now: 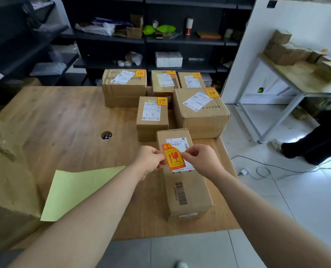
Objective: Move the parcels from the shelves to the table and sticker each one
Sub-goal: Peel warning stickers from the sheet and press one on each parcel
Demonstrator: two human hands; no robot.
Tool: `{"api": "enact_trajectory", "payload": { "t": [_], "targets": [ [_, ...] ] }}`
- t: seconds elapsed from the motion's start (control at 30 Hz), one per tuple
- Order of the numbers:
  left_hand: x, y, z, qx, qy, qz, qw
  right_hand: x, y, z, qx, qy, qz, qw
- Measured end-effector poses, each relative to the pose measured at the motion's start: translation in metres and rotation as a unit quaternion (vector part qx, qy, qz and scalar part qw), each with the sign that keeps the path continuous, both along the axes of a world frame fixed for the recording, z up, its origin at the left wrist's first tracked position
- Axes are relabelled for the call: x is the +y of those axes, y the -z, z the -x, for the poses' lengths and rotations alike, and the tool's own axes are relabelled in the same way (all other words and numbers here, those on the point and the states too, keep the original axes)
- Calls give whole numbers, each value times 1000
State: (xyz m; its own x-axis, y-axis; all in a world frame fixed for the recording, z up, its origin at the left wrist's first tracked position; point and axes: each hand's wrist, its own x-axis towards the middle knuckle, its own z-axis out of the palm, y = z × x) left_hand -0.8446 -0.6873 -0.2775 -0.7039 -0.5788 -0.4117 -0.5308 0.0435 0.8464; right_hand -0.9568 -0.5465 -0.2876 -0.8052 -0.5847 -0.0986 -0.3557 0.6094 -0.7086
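Observation:
A long cardboard parcel (185,190) lies near the wooden table's (64,120) right front edge, its white shipping label partly hidden. Above it I hold an orange-and-yellow fragile sticker (173,157). My left hand (150,161) pinches the sticker's left edge and my right hand (201,159) pinches its right edge. The sticker's top corner curls over. Behind stand several parcels (152,118) that each carry the same sticker on a top corner.
A pale yellow backing sheet (79,190) lies on the table at my left. A large crumpled box (8,180) fills the left edge. Dark shelves (145,38) with odds and ends stand behind. A second table (300,74) and a person's legs (315,144) are at right.

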Motion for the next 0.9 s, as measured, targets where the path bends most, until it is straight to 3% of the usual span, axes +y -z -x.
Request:
{"api": "enact_trajectory", "payload": {
  "t": [0.17, 0.33, 0.53, 0.7, 0.9],
  "targets": [
    [-4, -4, 24, -10, 7, 36, 999, -3, -7, 19, -86, 50, 46, 994],
    [-8, -9, 54, -21, -13, 22, 999, -7, -16, 47, -64, -13, 44, 997],
    [-14, -8, 84, -22, -5, 27, 999, -21, -10, 85, -76, -13, 36, 996],
    [-26, 4, 104, -63, -5, 175, 983, -40, 0, 107, -150, 14, 32, 988],
    [-41, 27, 104, -77, -14, 122, 989, -55, 10, 112, -233, 2, 19, 972]
  ]
}}
